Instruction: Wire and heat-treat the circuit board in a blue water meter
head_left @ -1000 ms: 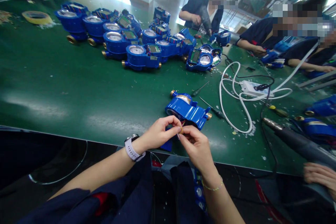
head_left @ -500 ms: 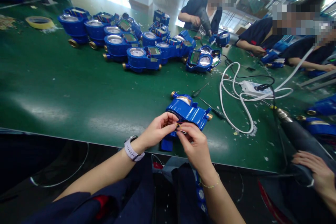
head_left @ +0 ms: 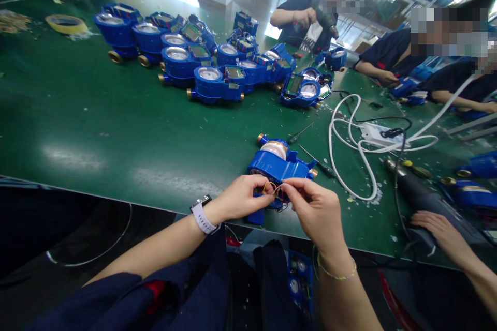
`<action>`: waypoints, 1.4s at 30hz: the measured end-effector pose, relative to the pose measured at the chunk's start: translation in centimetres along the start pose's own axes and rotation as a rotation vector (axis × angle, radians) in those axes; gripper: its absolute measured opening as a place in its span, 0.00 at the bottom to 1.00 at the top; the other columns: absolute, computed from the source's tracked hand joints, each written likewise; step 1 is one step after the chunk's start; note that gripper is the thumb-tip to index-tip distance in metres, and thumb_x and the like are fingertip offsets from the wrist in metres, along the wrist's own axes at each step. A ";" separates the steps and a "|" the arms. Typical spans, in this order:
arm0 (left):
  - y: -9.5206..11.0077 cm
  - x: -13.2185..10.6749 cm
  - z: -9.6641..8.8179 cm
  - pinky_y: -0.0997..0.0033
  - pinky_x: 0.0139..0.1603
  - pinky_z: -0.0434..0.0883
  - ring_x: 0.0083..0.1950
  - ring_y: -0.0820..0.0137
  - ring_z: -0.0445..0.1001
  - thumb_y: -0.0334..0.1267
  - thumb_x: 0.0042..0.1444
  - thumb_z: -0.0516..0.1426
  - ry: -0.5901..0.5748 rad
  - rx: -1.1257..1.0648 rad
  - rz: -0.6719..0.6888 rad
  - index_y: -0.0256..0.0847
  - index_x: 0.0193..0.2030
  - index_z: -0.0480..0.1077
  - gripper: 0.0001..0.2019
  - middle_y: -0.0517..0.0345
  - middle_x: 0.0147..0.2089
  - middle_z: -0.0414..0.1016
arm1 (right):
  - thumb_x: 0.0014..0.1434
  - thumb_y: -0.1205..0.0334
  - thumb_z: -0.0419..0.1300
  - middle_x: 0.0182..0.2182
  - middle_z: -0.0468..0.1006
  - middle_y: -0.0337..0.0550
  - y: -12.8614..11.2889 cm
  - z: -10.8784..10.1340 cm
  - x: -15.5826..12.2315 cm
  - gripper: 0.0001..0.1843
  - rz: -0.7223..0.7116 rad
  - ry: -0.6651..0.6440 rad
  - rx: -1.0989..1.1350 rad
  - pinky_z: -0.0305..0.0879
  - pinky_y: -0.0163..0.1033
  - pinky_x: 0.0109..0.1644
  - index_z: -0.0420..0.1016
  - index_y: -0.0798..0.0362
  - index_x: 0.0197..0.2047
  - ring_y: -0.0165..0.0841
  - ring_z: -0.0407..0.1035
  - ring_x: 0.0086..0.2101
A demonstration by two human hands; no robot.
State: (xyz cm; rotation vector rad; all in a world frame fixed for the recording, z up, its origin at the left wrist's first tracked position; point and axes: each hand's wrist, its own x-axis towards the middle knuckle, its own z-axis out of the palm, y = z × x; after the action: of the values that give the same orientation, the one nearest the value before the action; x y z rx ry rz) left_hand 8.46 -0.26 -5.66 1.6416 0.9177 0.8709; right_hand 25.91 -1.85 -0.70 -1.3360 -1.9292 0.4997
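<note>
With the meter [head_left: 280, 164] as the clock's centre, its body is bright blue and its ends [head_left: 260, 138] brassy gold, the wires [head_left: 271, 183] beside it showing yellow and red. Toward 11 o'clock, clustered blue meters [head_left: 213, 92] carry white dials [head_left: 207, 74], with a yellow tape roll [head_left: 67, 28] at 10. The tabletop [head_left: 155, 129] is deep green, speckled whitish near the white cable [head_left: 331, 142] at 3; the watch strap [head_left: 202, 219] at 8 is pale lilac.

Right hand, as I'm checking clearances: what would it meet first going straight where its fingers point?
The right hand would likely meet the yellow wire first, then the left hand; depth there is unclear.
</note>
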 end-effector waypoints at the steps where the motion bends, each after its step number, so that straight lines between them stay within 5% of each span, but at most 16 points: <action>1: -0.1 0.0 0.0 0.70 0.41 0.66 0.35 0.71 0.72 0.36 0.57 0.56 0.002 -0.021 0.000 0.37 0.31 0.71 0.06 0.60 0.32 0.75 | 0.61 0.63 0.60 0.24 0.76 0.37 0.1 -0.2 0.1 0.06 0.015 -0.022 0.008 0.62 0.33 0.26 0.78 0.53 0.34 0.28 0.66 0.20; 14: -1.1 -0.1 0.1 0.69 0.45 0.67 0.37 0.71 0.70 0.38 0.54 0.60 -0.020 -0.400 -0.061 0.35 0.32 0.71 0.07 0.56 0.35 0.74 | 0.64 0.68 0.58 0.31 0.71 0.38 0.0 -0.8 -0.3 0.05 -0.145 -0.167 -0.173 0.59 0.34 0.34 0.74 0.53 0.36 0.28 0.66 0.30; 23: -0.8 -0.1 0.7 0.70 0.41 0.66 0.35 0.71 0.70 0.39 0.57 0.57 0.044 -0.251 -0.022 0.35 0.32 0.72 0.08 0.57 0.32 0.75 | 0.66 0.66 0.57 0.36 0.74 0.40 -0.2 0.6 -1.8 0.04 -0.115 -0.174 -0.216 0.60 0.36 0.34 0.72 0.52 0.43 0.32 0.69 0.33; 42: -0.7 -0.3 0.6 0.70 0.41 0.66 0.36 0.71 0.71 0.39 0.57 0.57 0.071 -0.176 0.015 0.35 0.30 0.72 0.09 0.56 0.32 0.75 | 0.64 0.65 0.56 0.32 0.77 0.40 -0.1 0.7 -2.0 0.07 -0.054 -0.089 -0.144 0.63 0.35 0.34 0.75 0.54 0.37 0.30 0.71 0.29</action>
State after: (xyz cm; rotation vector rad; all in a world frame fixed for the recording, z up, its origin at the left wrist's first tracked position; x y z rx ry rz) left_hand 8.72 -0.65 -6.49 1.4762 0.8531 0.9974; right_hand 25.72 -3.63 -1.80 -1.3678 -2.1026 0.4067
